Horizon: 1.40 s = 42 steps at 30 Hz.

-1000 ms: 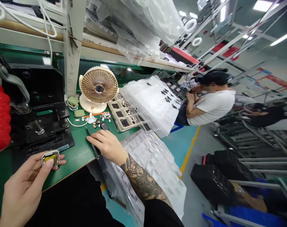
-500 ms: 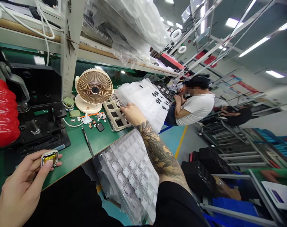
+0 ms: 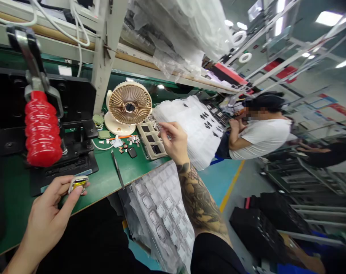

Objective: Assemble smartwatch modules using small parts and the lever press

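My left hand [image 3: 48,215] grips a small rounded-square watch case [image 3: 79,182] above the bench's front edge. Its open side shows a yellow part, and my thumb presses against it. Raised over the beige compartment tray [image 3: 159,155], my right hand [image 3: 175,141] has its thumb and forefinger pinched together. Whatever sits between those fingertips is too small to make out. Dark pieces lie in the tray's compartments. Between the two hands, black tweezers [image 3: 117,170] rest on the green bench [image 3: 104,167].
A toggle press with a red handle [image 3: 43,133] stands at left. A fan [image 3: 129,108] is behind small loose parts and a black rounded piece [image 3: 132,152]. White sheets [image 3: 187,125] carry black parts. Below the bench edge lies a clear tray of cases [image 3: 161,213]. A co-worker [image 3: 261,137] sits beyond.
My right hand has lifted out of the tray, its fingertips now pinched. My left hand still holds the watch case, now tilted differently. The whole view has shifted, bringing the red handle fully in.
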Each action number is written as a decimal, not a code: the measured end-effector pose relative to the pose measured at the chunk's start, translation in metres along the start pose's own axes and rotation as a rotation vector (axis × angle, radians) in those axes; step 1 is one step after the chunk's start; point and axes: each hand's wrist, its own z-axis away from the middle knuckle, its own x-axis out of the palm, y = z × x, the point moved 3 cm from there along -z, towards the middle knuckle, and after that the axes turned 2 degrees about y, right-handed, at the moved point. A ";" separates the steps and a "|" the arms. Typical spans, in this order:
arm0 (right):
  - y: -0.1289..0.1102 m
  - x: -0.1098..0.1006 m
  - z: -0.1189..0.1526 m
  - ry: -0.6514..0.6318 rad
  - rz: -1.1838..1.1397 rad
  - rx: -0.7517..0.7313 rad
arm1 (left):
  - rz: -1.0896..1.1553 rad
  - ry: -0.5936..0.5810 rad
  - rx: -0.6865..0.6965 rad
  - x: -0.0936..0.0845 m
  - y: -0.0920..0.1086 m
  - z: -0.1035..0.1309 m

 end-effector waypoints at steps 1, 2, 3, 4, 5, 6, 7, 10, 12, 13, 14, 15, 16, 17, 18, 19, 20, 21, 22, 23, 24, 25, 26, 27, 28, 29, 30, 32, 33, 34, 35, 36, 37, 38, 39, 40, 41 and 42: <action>-0.017 0.004 0.008 0.085 -0.203 0.020 | -0.029 -0.018 0.005 0.000 0.001 -0.001; -0.035 0.010 0.016 0.146 -0.422 0.040 | -0.055 -0.033 0.025 0.000 0.004 -0.002; -0.054 0.017 0.024 0.179 -0.628 0.062 | -0.075 -0.038 0.056 0.001 0.007 -0.003; -0.074 0.026 0.032 0.180 -0.794 0.083 | -0.085 -0.039 0.094 0.001 0.010 -0.004; -0.094 0.034 0.040 0.155 -0.901 0.096 | -0.084 -0.038 0.127 0.001 0.014 -0.005; -0.113 0.043 0.047 0.128 -0.979 0.110 | -0.075 -0.041 0.153 0.001 0.018 -0.006; -0.130 0.050 0.054 0.107 -1.040 0.126 | -0.058 -0.039 0.172 0.002 0.021 -0.007; -0.170 0.068 0.073 0.073 -1.129 0.157 | 0.005 -0.054 0.231 0.001 0.028 -0.008; -0.187 0.077 0.081 0.039 -1.107 0.130 | 0.051 -0.097 0.266 0.000 0.031 -0.008; -0.194 0.080 0.083 0.018 -1.081 0.101 | 0.075 -0.120 0.275 0.000 0.032 -0.008; -0.200 0.083 0.084 -0.006 -1.058 0.068 | 0.099 -0.136 0.274 -0.001 0.032 -0.008; -0.204 0.085 0.085 -0.032 -1.047 0.031 | 0.121 -0.143 0.264 -0.001 0.032 -0.008; -0.207 0.086 0.085 -0.058 -1.055 -0.001 | 0.141 -0.144 0.249 -0.002 0.032 -0.008; -0.209 0.087 0.084 -0.083 -1.080 -0.018 | 0.156 -0.148 0.224 -0.002 0.032 -0.008; -0.210 0.087 0.083 -0.096 -1.114 -0.020 | 0.166 -0.152 0.192 -0.002 0.032 -0.008; -0.209 0.087 0.082 -0.089 -1.144 -0.010 | 0.165 -0.156 0.156 -0.002 0.031 -0.008; -0.208 0.086 0.081 -0.060 -1.160 0.008 | 0.152 -0.155 0.126 -0.001 0.031 -0.007; -0.206 0.084 0.080 -0.022 -1.160 0.028 | 0.129 -0.144 0.108 -0.001 0.031 -0.007; -0.205 0.082 0.079 0.013 -1.150 0.037 | 0.101 -0.125 0.104 -0.001 0.032 -0.007; -0.205 0.081 0.079 0.035 -1.141 0.034 | 0.071 -0.103 0.117 0.000 0.032 -0.006; -0.206 0.080 0.079 0.038 -1.138 0.022 | 0.044 -0.079 0.142 0.000 0.033 -0.006; -0.208 0.081 0.079 0.020 -1.143 0.009 | 0.019 -0.060 0.168 0.000 0.033 -0.006; -0.211 0.082 0.079 -0.007 -1.151 -0.004 | -0.004 -0.043 0.191 0.001 0.033 -0.005; -0.213 0.083 0.080 -0.033 -1.157 -0.016 | -0.024 -0.029 0.209 0.001 0.032 -0.004; -0.216 0.085 0.082 -0.054 -1.159 -0.024 | -0.044 -0.016 0.223 0.001 0.031 -0.004; -0.218 0.087 0.083 -0.071 -1.155 -0.030 | -0.063 -0.005 0.232 0.002 0.030 -0.004; -0.219 0.088 0.084 -0.081 -1.148 -0.035 | -0.078 0.005 0.239 0.002 0.030 -0.003; -0.219 0.089 0.085 -0.083 -1.131 -0.043 | -0.095 0.015 0.246 0.002 0.029 -0.003; -0.219 0.089 0.084 -0.085 -1.120 -0.046 | -0.097 0.013 0.244 0.003 0.030 -0.003; -0.217 0.088 0.084 -0.096 -1.105 -0.050 | -0.093 0.009 0.238 0.003 0.030 -0.003; -0.216 0.087 0.084 -0.117 -1.087 -0.056 | -0.084 0.004 0.230 0.003 0.030 -0.004; -0.215 0.086 0.084 -0.147 -1.069 -0.068 | -0.071 -0.002 0.215 0.002 0.031 -0.004; -0.215 0.085 0.084 -0.183 -1.051 -0.087 | -0.049 -0.009 0.192 0.002 0.031 -0.004; -0.216 0.084 0.085 -0.221 -1.032 -0.114 | -0.018 -0.017 0.162 0.001 0.031 -0.005; -0.217 0.083 0.086 -0.251 -1.008 -0.147 | 0.019 -0.025 0.130 0.000 0.030 -0.005; -0.219 0.083 0.088 -0.267 -0.977 -0.181 | 0.057 -0.031 0.100 0.000 0.029 -0.006; -0.221 0.083 0.091 -0.267 -0.940 -0.213 | 0.090 -0.035 0.077 -0.001 0.029 -0.006; -0.223 0.083 0.093 -0.254 -0.901 -0.239 | 0.114 -0.033 0.066 -0.001 0.029 -0.006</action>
